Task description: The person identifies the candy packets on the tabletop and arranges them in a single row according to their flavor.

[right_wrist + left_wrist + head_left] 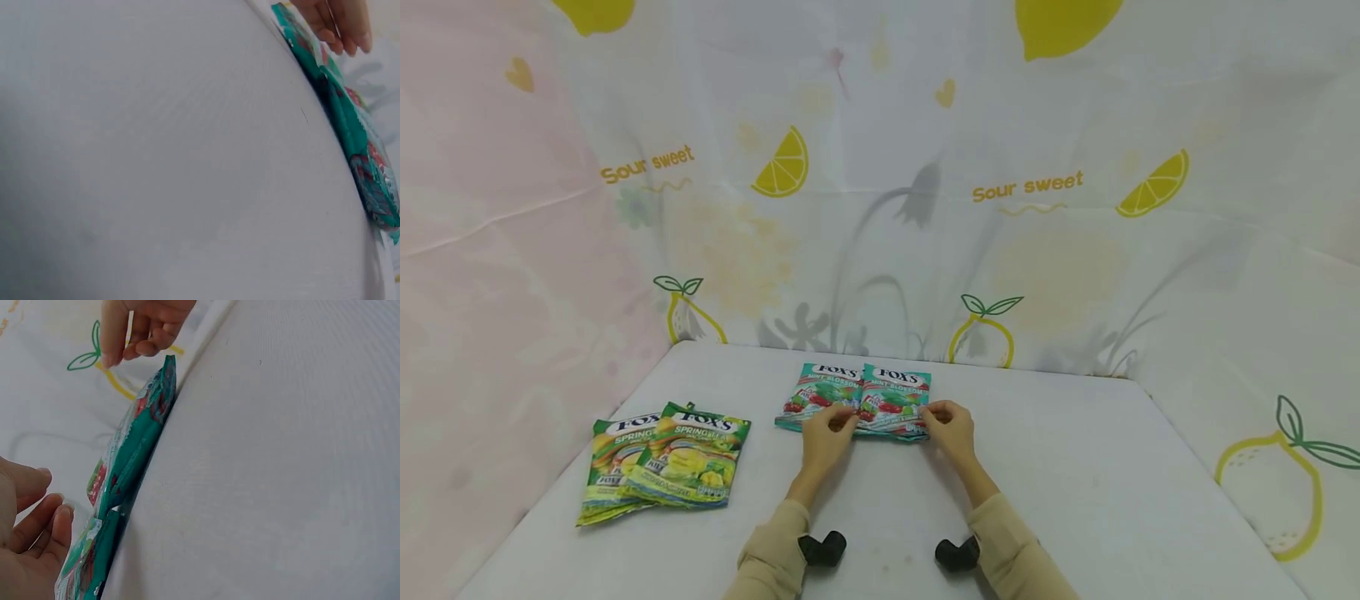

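Observation:
Two teal FOX'S Mint Blossom candy bags lie side by side on the white table in the head view. The right bag (891,402) overlaps the edge of the left bag (814,393). My left hand (826,440) is at the lower part of the bags, where they meet. At the lower right corner of the right bag is my right hand (953,432). In the left wrist view, the left hand (31,531) has its thumb and fingers apart with nothing between them. The right hand (147,328) hovers there just above the bag's end, fingers loosely bent.
Two green and yellow FOX'S candy bags lie on the left of the table, the front bag (692,458) partly over the rear bag (606,475). A lemon-print cloth (880,250) hangs behind the table (1075,467).

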Demonstrator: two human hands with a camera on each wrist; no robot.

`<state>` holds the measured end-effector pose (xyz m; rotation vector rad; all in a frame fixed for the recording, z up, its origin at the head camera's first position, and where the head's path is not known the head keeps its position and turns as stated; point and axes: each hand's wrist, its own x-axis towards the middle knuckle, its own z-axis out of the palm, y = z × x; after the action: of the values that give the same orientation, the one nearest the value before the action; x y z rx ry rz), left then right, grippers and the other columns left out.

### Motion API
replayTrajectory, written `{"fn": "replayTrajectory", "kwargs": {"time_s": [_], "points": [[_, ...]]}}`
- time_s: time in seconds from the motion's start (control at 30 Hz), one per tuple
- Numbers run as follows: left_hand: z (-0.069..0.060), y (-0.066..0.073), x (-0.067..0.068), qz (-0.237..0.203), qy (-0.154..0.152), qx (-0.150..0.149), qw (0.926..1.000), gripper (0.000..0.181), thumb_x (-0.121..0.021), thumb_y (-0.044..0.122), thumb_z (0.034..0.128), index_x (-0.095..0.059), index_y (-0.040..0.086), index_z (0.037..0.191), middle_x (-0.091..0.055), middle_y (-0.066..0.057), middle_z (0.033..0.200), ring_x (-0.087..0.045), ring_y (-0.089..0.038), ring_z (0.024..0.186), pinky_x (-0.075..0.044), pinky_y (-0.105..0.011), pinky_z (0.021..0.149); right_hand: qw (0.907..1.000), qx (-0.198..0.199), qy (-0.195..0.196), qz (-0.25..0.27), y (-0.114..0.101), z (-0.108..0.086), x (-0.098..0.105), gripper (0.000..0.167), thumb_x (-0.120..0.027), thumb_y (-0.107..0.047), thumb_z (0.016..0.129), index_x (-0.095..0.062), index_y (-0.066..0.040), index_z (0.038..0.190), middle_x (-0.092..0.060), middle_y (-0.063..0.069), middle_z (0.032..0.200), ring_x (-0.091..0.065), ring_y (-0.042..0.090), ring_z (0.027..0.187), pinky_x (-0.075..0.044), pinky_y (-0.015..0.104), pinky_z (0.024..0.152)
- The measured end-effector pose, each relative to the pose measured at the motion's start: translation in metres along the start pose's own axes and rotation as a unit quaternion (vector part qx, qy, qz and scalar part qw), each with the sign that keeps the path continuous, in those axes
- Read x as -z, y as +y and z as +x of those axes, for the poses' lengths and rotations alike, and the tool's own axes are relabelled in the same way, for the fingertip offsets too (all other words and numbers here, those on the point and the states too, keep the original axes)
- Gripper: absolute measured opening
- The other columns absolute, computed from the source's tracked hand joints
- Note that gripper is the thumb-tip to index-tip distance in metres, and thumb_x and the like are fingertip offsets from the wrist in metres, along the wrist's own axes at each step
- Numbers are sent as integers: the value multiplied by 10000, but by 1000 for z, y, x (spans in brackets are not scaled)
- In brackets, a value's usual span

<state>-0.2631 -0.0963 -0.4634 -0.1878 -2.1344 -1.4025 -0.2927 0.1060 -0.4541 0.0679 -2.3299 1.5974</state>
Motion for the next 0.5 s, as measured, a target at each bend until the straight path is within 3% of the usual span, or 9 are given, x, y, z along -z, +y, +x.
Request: {"fn": "replayTrajectory", "kwargs": {"time_s": [0.13,0.3,0.5], "points": [[-3,4,9,-88,-61,67,9999,134,-698,-2,808,-684,-84,914,-693,-162,818,-643,-254,709,-521,-235,637,9989,261,-284,284,-5,-6,3,139,-682,-77,828,-664,61,829,-644,86,746,-543,84,674,-454,182,613],[-5,9,20,-87,-98,236,9996,141,-711,33,806,-702,-52,919,-707,-144,827,-666,-251,734,-527,-234,659,9954,305,-701,578,-13,-16,7,129,-673,-56,845,-651,72,841,-651,87,767,-547,66,667,-461,163,603],[-6,20,32,-275,-213,163,9993,155,-708,62,821,-704,-52,927,-709,-138,857,-667,-245,760,-532,-238,678,9868,328,-1187,1050,-43,-35,14,119,-628,31,856,-617,149,861,-625,156,747,-521,79,593,-440,164,528]]}}
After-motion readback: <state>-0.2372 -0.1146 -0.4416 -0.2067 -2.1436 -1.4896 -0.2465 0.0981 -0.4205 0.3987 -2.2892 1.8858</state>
